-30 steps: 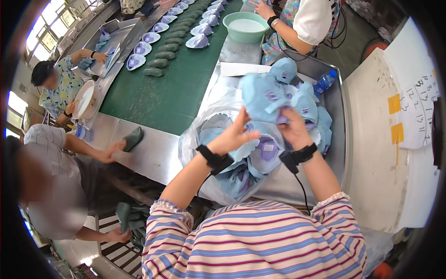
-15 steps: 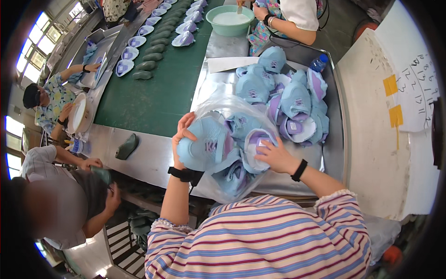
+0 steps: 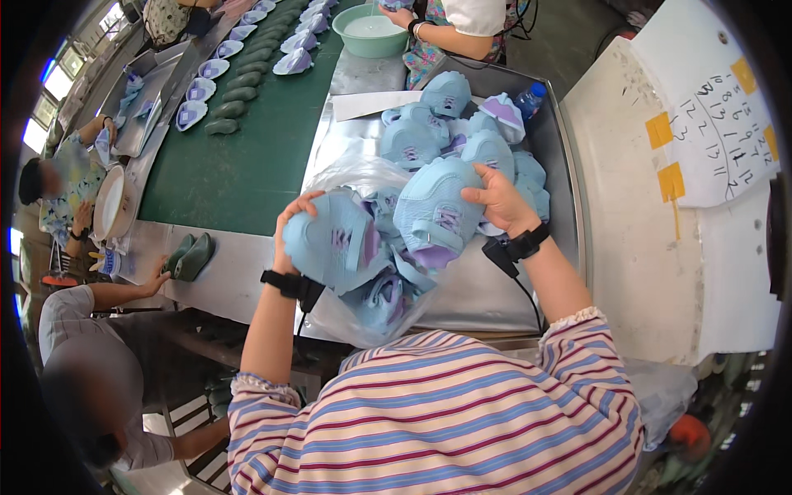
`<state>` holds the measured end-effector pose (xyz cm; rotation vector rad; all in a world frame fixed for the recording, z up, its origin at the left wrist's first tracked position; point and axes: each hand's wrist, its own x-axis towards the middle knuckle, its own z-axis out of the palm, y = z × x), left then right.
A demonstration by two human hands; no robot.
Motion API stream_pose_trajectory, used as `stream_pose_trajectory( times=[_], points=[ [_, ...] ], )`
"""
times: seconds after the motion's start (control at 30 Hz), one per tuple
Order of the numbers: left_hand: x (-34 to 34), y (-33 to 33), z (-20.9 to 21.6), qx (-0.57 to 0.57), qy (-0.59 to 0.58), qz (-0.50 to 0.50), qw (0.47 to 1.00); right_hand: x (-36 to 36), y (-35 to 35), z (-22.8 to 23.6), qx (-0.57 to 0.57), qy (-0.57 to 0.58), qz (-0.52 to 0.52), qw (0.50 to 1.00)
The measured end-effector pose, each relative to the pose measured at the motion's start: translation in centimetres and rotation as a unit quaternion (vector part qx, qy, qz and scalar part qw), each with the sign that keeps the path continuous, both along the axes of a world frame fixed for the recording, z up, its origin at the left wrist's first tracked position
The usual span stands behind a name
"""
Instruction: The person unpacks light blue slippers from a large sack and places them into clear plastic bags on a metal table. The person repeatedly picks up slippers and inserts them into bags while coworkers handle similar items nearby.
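Observation:
My left hand point(image 3: 290, 224) is closed on the outer side of a light blue shoe upper point(image 3: 326, 239), which lies tilted at the mouth of a clear plastic bag point(image 3: 346, 324). Another light blue shoe upper point(image 3: 440, 206) with lilac lining is gripped at its edge by my right hand point(image 3: 503, 202), thumb on top, fingers partly hidden behind. More uppers point(image 3: 375, 301) sit in the bag between and below my hands. Beyond my right hand, a heap of the same blue and lilac uppers point(image 3: 412, 140) fills the back of a metal tray point(image 3: 487, 297).
A blue-capped bottle point(image 3: 530, 101) stands in the tray's far right corner. Rows of dark green shoe lasts point(image 3: 235, 109) and uppers point(image 3: 191, 115) line the green table point(image 3: 247, 177). A green basin point(image 3: 371, 35) stands beyond. Co-workers are at the left and far side; one touches green lasts point(image 3: 194, 257).
My right hand has lifted an upper out of the bag and moved it up. My left hand keeps its upper. The near left co-worker has put a last down beside another. The view has shifted.

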<state>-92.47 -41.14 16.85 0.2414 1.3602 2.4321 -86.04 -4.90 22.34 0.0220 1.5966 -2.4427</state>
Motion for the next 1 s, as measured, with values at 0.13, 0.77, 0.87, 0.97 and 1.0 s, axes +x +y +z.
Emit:
stream_pose_trajectory(
  times=[0.13, 0.77, 0.87, 0.97, 1.0],
  points=[
    [-4.1, 2.7, -1.4, 0.000, 0.070, 0.031, 0.997, 0.3, 1.6, -1.4, 0.022, -0.035, 0.004, 0.999],
    [1.5, 3.6, -0.9, -0.236, -0.014, -0.170, 0.957, 2.1, 7.8, -3.0, 0.488, 0.202, -0.505, 0.683],
    [0.7, 3.3, 0.4, -0.267, -0.019, -0.177, 0.947, 1.5, 3.0, 0.2, 0.438, 0.148, -0.277, 0.842],
    [0.8, 4.5, -0.7, -0.203, 0.007, -0.185, 0.962, 0.7, -3.7, -3.5, 0.478, 0.280, -0.116, 0.825],
    [0.9, 5.1, -0.5, -0.173, -0.023, -0.189, 0.966, 0.6, -4.5, -4.1, 0.489, 0.273, -0.060, 0.826]
  ],
)
